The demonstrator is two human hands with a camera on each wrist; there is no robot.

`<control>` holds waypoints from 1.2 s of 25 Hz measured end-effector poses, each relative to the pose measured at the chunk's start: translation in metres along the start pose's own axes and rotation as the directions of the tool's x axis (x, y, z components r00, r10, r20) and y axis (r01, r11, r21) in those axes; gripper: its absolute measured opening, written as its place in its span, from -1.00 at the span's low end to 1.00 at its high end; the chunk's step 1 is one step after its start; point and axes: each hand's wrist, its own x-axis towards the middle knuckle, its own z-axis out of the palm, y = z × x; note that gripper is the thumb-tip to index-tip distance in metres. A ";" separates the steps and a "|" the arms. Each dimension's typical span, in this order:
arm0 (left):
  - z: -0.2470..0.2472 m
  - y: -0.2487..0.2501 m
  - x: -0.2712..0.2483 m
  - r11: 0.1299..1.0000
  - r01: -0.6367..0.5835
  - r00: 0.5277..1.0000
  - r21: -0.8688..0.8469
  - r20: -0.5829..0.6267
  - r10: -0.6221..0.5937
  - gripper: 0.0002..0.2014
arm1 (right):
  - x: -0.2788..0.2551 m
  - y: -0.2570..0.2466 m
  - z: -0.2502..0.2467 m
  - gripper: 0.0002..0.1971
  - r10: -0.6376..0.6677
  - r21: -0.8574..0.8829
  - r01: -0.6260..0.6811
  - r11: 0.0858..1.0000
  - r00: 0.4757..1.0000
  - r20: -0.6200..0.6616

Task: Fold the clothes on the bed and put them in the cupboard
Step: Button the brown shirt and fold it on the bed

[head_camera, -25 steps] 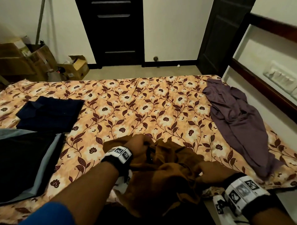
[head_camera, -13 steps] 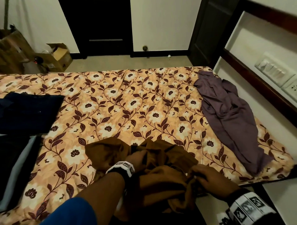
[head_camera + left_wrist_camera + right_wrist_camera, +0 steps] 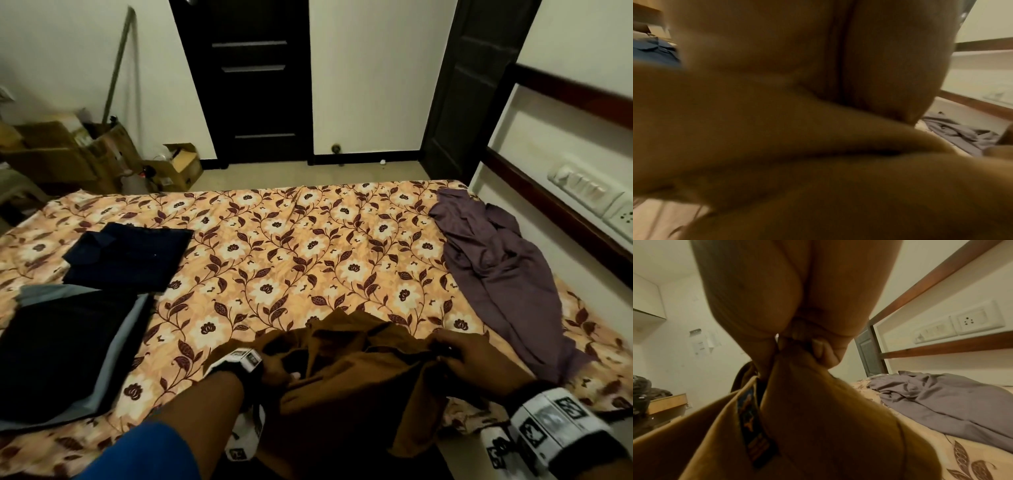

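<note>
No lettering is legible; the label (image 3: pixel 753 426) sewn in the brown garment (image 3: pixel 818 426) is blurred.

Both hands gripped a crumpled brown garment (image 3: pixel 346 370) at the near edge of the floral bed (image 3: pixel 291 246): the left hand (image 3: pixel 279 368) on its left side, the right hand (image 3: pixel 476 359) on its right. A purple garment (image 3: pixel 496 270) lay unfolded at the right; a folded navy shirt (image 3: pixel 130 255) and a folded black garment (image 3: pixel 61 349) lay at the left.
</note>
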 end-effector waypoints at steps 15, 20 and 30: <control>-0.050 -0.109 -0.089 0.302 -0.356 0.903 -0.884 -0.409 -0.134 -0.70 | 0.016 -0.053 -0.056 -0.66 0.105 -0.374 -0.138 0.917 0.989 -0.107; -0.198 -0.111 -0.124 0.222 -0.722 0.559 -0.655 -0.742 -0.371 -0.66 | 0.069 -0.067 -0.172 -0.62 0.013 -0.337 -0.192 0.922 0.883 -0.469; -0.228 -0.111 -0.164 0.152 -0.898 0.352 -0.412 -0.882 -0.313 -0.75 | 0.064 -0.099 -0.224 -0.66 -0.058 -0.266 -0.151 0.952 0.764 -0.643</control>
